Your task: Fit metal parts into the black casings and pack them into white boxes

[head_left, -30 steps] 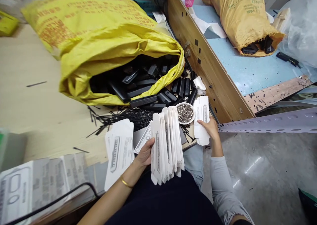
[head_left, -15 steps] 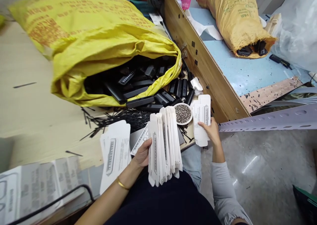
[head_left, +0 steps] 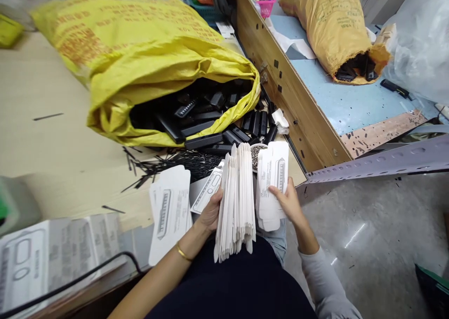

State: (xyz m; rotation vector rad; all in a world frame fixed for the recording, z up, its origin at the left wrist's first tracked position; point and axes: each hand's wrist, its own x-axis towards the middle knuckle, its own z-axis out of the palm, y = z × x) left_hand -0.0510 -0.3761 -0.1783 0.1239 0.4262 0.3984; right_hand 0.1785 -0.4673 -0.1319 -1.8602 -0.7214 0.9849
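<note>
My left hand (head_left: 211, 213) grips a thick stack of flat white printed cartons (head_left: 238, 199), held upright over my lap. My right hand (head_left: 288, 201) holds one or a few loose flat cartons (head_left: 272, 181) just right of the stack, almost touching it. Behind them a small white bowl of tiny metal parts (head_left: 256, 151) is mostly hidden. A big yellow sack (head_left: 147, 61) lies open on the table, spilling black plastic pieces (head_left: 203, 122).
Thin black strips (head_left: 171, 164) litter the wooden table in front of the sack. More flat cartons (head_left: 169, 211) lie at the table edge and lower left. A wooden divider (head_left: 280, 76) separates a blue bench with an orange-brown sack (head_left: 333, 24). A perforated metal rail (head_left: 379, 162) juts right.
My right hand has brought its cartons left and toward me, up next to the stack, now covering most of the bowl. The left hand keeps holding the stack.
</note>
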